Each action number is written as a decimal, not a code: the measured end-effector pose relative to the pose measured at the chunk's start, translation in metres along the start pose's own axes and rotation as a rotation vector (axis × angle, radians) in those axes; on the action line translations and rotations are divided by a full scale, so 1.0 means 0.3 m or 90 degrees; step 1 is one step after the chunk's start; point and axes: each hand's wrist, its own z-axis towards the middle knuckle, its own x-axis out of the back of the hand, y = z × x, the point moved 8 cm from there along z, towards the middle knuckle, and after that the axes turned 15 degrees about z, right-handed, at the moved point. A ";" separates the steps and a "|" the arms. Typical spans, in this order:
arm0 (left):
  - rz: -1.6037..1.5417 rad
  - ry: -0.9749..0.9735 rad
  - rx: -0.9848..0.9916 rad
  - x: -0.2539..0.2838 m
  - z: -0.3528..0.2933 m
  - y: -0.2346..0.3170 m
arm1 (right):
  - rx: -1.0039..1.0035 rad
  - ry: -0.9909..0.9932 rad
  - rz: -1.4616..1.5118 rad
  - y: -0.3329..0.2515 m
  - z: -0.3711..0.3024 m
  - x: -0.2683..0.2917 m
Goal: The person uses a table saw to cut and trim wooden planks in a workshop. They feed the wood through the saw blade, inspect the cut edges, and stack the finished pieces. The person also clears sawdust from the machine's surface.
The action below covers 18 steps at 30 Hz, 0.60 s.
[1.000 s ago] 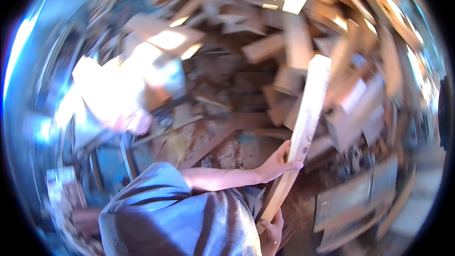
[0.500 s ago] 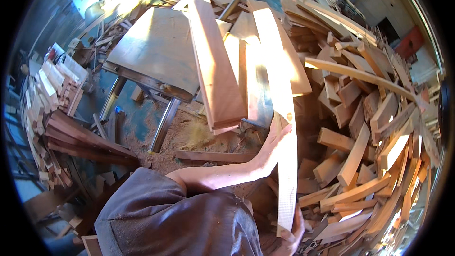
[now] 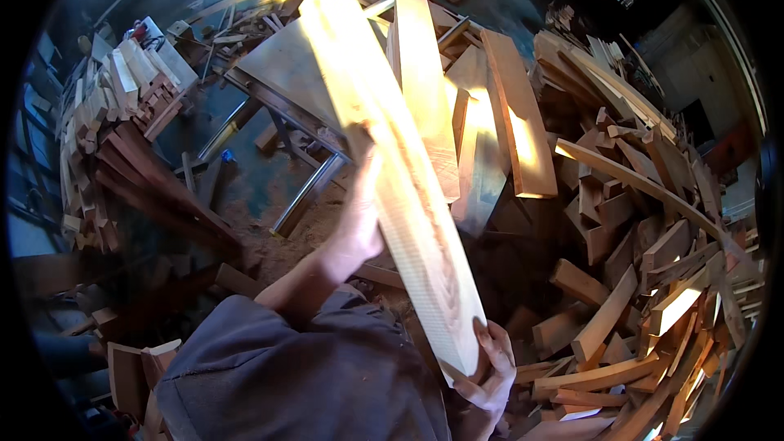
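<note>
A long pale wooden board (image 3: 412,216) slants from the upper middle down to the lower right, its broad face turned up and lit by sun. My left hand (image 3: 359,216) grips its left edge around mid-length, thumb pointing up along the side. Around the near end wraps my right hand (image 3: 492,366), its fingers on the right edge and end. Beyond the board, a thick plank (image 3: 426,98) and a reddish-brown plank (image 3: 518,114) lie side by side. Part of a flat wooden tabletop (image 3: 286,73) shows to the left, partly covered by the board.
A large heap of offcuts (image 3: 612,286) fills the right side. On the left stand stacked wood pieces (image 3: 122,82) and dark curved slats (image 3: 155,180). Metal tubes (image 3: 310,194) extend from the tabletop over a sawdust-strewn floor (image 3: 261,249).
The board has swung left at its far end and rolled so its broad face shows. My left hand has moved left with it. The surroundings have shifted right in the picture.
</note>
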 end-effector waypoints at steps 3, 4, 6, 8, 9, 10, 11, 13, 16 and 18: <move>0.154 0.155 0.031 0.172 -0.080 0.030 | 0.032 -0.060 -0.235 -0.013 0.041 -0.056; 0.122 0.153 0.098 0.213 -0.109 0.023 | 0.044 -0.071 -0.269 -0.005 0.055 -0.085; 0.085 0.206 0.087 0.357 -0.144 -0.039 | 0.049 -0.099 -0.305 0.025 0.042 -0.140; 0.082 0.244 0.098 0.440 -0.169 -0.102 | 0.048 -0.111 -0.316 0.053 0.024 -0.157; 0.091 0.270 0.117 0.456 -0.193 -0.132 | 0.054 -0.122 -0.323 0.061 0.024 -0.153; 0.101 0.294 0.136 0.478 -0.215 -0.161 | 0.061 -0.131 -0.329 0.068 0.035 -0.144; 0.093 0.293 0.142 0.514 -0.244 -0.190 | 0.056 -0.136 -0.335 0.070 0.033 -0.141; 0.072 0.281 0.154 0.605 -0.281 -0.245 | -0.022 -0.162 -0.357 0.096 0.045 -0.129; 0.078 0.321 0.088 0.628 -0.314 -0.217 | -0.093 -0.169 -0.363 0.113 0.052 -0.117; 0.154 0.282 0.027 0.605 -0.299 -0.137 | -0.119 -0.193 -0.369 0.113 0.075 -0.122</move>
